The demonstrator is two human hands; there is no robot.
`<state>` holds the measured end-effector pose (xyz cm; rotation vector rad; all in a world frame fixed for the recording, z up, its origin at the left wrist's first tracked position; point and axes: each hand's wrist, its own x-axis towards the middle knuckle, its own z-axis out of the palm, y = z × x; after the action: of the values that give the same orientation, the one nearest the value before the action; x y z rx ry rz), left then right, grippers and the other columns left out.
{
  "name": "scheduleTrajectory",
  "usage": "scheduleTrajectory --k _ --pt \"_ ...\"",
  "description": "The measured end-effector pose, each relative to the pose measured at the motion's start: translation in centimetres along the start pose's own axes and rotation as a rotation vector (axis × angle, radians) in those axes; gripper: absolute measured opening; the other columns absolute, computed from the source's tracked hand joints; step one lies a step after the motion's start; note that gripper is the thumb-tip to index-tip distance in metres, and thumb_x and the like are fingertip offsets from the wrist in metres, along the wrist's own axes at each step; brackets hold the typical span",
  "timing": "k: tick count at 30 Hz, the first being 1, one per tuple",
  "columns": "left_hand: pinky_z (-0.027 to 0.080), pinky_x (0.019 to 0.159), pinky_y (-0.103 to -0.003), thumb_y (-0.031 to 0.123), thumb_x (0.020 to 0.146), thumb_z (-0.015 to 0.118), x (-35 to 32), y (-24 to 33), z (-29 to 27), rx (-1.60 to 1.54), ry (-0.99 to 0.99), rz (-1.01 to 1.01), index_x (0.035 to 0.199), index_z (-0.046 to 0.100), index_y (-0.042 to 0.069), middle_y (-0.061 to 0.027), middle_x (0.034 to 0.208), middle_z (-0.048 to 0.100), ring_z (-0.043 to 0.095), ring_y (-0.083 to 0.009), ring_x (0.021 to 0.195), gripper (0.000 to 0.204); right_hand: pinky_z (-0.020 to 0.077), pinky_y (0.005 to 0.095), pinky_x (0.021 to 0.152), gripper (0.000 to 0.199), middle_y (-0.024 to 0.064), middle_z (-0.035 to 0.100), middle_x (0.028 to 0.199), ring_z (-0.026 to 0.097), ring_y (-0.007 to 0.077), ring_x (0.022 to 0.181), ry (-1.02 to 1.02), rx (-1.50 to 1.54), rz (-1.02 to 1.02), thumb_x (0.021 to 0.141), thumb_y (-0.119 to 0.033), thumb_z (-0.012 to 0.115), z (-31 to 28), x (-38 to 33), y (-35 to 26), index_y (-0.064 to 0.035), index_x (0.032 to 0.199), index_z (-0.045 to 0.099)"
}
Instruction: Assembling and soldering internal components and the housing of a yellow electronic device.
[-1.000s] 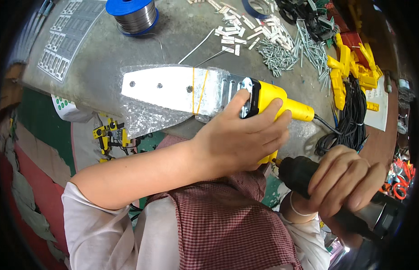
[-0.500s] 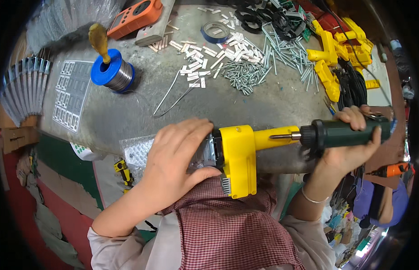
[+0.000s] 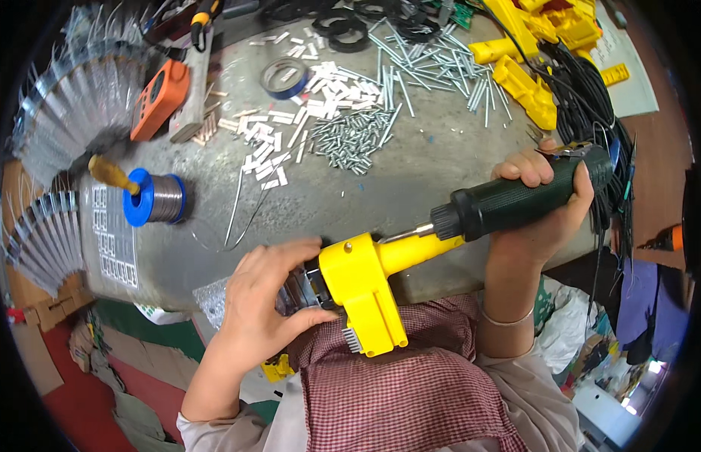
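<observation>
Far left, fanned rows of thin metal strips [image 3: 60, 120] curve along the bench edge, laid overlapping so each can be picked off singly. Next to them a blue spool of solder wire [image 3: 155, 200] lies on its side on the grey bench [image 3: 365, 188], a yellow-handled tool [image 3: 113, 175] resting against its hub, and an orange meter [image 3: 161, 99] sits farther back, out of the working zone.

Moving in, the left hand [image 3: 264, 297] is clamped over the near bench edge, fingers curled closed around the metal end of the piece, thumb pressing underneath. That looks like a bracing hold, pinning the work against the table so it cannot twist.

Centre now: the yellow housing [image 3: 362, 290] sits just off the near edge of the bench, above the checked cloth on the lap, its toothed end pointing down toward the person. Behind it, loose screws [image 3: 350, 139] and white sleeves [image 3: 290, 128] lie scattered within reach.

Right side: the right hand [image 3: 542, 207] is wrapped fully shut around the black electric screwdriver [image 3: 516, 200], whose bit runs leftward into the housing's yellow neck. Holding it level keeps the bit in line with the hole. Far right, more yellow housings [image 3: 527, 83] and black cables [image 3: 591, 105] are heaped.
</observation>
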<state>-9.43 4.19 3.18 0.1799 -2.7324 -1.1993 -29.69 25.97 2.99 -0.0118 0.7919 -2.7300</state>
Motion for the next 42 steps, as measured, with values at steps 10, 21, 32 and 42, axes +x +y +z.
scheduleTrajectory --k 10,21,32,42 --pt "0.05 0.079 -0.037 0.04 0.058 0.088 -0.4 -0.8 -0.1 -0.057 -0.022 -0.085 0.112 0.062 0.004 -0.0117 0.112 0.07 0.067 -0.03 0.093 0.07 0.0404 0.0321 0.074 0.038 -0.0018 0.045 0.074 0.045 0.0122 0.069 -0.001 0.077 0.094 0.088 -0.042 0.055 0.4 0.1 0.7 -0.007 0.103 0.05" --pt "0.055 0.072 -0.037 0.029 0.06 0.084 1.1 -2.4 -0.2 -0.245 -0.05 0.132 0.106 0.061 -0.002 -0.0169 0.106 0.068 0.067 -0.0327 0.086 0.061 0.0421 0.0284 0.072 0.031 -0.005 0.044 0.071 0.045 0.0088 0.064 -0.097 0.157 0.191 0.089 -0.032 0.058 0.6 0.9 0.6 -0.005 0.099 0.046" --pt "0.055 0.073 -0.037 0.035 0.056 0.091 1.7 -2.7 -0.2 -0.235 -0.098 0.147 0.099 0.059 0.0 -0.0199 0.1 0.07 0.069 -0.0317 0.087 0.063 0.0424 0.0275 0.072 0.029 -0.0048 0.046 0.072 0.046 0.0078 0.066 -0.065 0.105 0.252 0.087 -0.028 0.058 1.2 1.9 0.6 -0.0036 0.1 0.048" --pt "0.054 0.078 -0.039 0.023 0.059 0.088 1.5 -2.2 -0.3 -0.176 -0.077 0.17 0.107 0.06 0.001 -0.017 0.107 0.067 0.066 -0.0335 0.092 0.061 0.0436 0.0309 0.076 0.036 -0.0008 0.046 0.076 0.048 0.0112 0.071 0.049 0.006 0.1 0.091 -0.036 0.055 1.4 0.4 0.4 -0.0033 0.106 0.048"
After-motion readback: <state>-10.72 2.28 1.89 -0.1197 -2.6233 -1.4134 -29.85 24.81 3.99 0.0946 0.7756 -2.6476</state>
